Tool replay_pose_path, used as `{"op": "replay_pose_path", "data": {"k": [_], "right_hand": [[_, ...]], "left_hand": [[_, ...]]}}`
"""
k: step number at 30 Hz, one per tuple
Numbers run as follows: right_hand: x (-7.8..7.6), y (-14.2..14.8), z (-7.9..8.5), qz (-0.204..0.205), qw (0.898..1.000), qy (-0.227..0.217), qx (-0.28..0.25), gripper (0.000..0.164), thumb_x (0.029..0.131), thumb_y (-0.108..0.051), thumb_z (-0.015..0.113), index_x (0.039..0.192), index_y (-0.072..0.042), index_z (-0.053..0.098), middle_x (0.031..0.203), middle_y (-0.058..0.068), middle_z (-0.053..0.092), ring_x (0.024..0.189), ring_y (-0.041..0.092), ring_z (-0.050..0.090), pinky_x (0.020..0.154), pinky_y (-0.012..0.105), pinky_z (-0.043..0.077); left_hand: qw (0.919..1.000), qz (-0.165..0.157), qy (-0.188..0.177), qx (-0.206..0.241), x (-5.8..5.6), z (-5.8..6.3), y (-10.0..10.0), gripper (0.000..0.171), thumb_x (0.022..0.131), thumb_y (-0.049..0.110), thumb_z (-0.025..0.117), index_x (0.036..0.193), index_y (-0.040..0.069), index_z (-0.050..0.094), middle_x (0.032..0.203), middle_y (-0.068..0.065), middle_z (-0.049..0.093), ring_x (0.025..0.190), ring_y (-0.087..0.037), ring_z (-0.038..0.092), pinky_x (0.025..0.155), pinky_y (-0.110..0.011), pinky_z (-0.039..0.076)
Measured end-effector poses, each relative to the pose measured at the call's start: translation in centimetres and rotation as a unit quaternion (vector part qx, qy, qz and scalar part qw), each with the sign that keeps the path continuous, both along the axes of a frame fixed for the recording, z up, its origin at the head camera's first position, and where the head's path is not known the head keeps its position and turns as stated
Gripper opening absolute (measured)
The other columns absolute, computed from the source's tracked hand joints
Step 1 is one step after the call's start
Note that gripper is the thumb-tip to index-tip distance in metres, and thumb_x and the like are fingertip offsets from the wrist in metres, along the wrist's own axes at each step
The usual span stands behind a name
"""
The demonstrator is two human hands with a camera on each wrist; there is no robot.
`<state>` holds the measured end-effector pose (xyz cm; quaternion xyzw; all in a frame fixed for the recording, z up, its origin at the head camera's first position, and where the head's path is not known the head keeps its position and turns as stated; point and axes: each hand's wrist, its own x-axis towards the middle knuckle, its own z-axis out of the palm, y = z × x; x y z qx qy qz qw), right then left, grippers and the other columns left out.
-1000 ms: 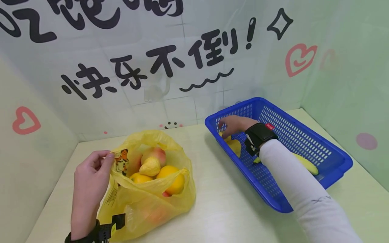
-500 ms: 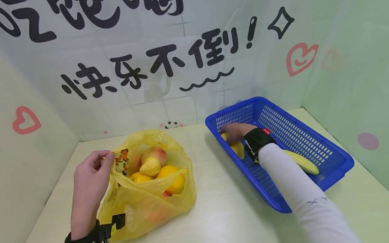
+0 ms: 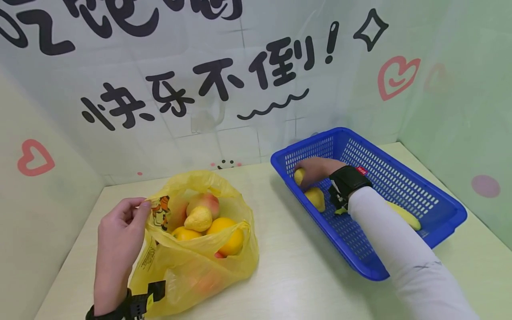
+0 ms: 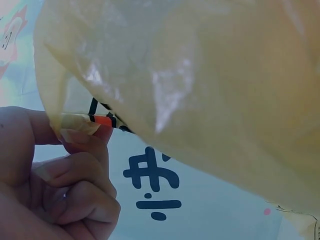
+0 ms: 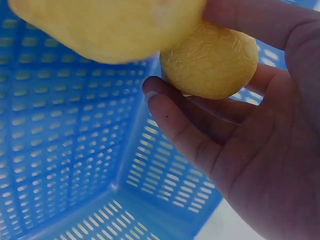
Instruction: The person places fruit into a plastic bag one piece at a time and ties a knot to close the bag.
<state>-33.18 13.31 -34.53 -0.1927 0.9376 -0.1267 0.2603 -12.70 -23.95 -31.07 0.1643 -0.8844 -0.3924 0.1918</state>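
My left hand [image 3: 122,231] pinches the left edge of a yellow plastic bag [image 3: 180,278], thumb against fingers; the left wrist view shows the thin film between the fingertips [image 4: 75,136]. Inside the bag's mouth lie a peach [image 3: 208,205], two oranges [image 3: 230,242] and a small yellow pear-shaped fruit [image 3: 198,219]. Over on the right, my right hand [image 3: 318,171] reaches into the far left corner of a blue plastic basket [image 3: 330,235]. Its fingers curl round a small yellow fruit with wrinkled skin [image 5: 210,62]. A larger yellow fruit [image 3: 315,199] lies close beside that hand.
A banana [image 3: 406,215] lies in the basket, partly behind the right sleeve [image 3: 400,249]. The pale tabletop [image 3: 280,266] runs between bag and basket. A printed wall sheet [image 3: 224,133] stands behind, with a green side wall [image 3: 460,111] at right.
My right hand has dipped into the basket corner and closed round the small yellow fruit, then shifted slightly right. The left hand and bag have stayed in place.
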Motion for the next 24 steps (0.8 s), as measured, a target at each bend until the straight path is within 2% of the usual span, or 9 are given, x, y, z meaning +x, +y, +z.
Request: {"op": "replay_pose_path", "data": {"k": [7, 14, 19, 24], "right_hand": [[-0.3, 0.4, 1.3, 0.007, 0.999, 0.033, -0.027, 0.058, 0.09, -0.024, 0.066, 0.143, -0.01, 0.047, 0.138, 0.016, 0.054, 0.122, 0.034, 0.052, 0.104, 0.053, 0.045], [-0.4, 0.3, 3.4, 0.004, 0.997, 0.057, -0.058, 0.058, 0.091, -0.03, 0.067, 0.142, -0.011, 0.048, 0.13, 0.014, 0.057, 0.11, 0.03, 0.054, 0.093, 0.044, 0.05], [-0.1, -0.8, 4.3, 0.007, 0.992, 0.081, -0.094, 0.057, 0.09, -0.035, 0.068, 0.139, -0.012, 0.049, 0.123, 0.011, 0.06, 0.106, 0.027, 0.056, 0.091, 0.041, 0.05], [0.8, -2.8, 5.1, -0.005, 0.987, 0.084, -0.14, 0.065, 0.088, -0.041, 0.069, 0.139, -0.01, 0.043, 0.129, 0.013, 0.058, 0.108, 0.027, 0.057, 0.096, 0.04, 0.051]], "left_hand": [[1.0, -0.003, 0.0, -0.002, 0.0, 0.0, 0.0, 0.033, 0.102, 0.032, 0.053, 0.116, 0.005, 0.066, 0.071, 0.002, 0.05, 0.06, -0.016, 0.041, 0.054, -0.026, 0.032], [1.0, -0.005, 0.0, -0.003, 0.0, 0.0, 0.2, 0.033, 0.102, 0.032, 0.053, 0.116, 0.005, 0.066, 0.071, 0.001, 0.049, 0.06, -0.016, 0.041, 0.053, -0.025, 0.032], [1.0, -0.005, -0.001, -0.004, 0.0, 0.0, 0.2, 0.034, 0.102, 0.033, 0.053, 0.117, 0.005, 0.066, 0.071, 0.002, 0.049, 0.06, -0.016, 0.041, 0.053, -0.025, 0.032], [1.0, -0.004, -0.005, -0.003, 0.0, 0.0, 0.2, 0.034, 0.102, 0.033, 0.053, 0.117, 0.006, 0.066, 0.071, 0.002, 0.05, 0.062, -0.015, 0.042, 0.054, -0.024, 0.033]]}}
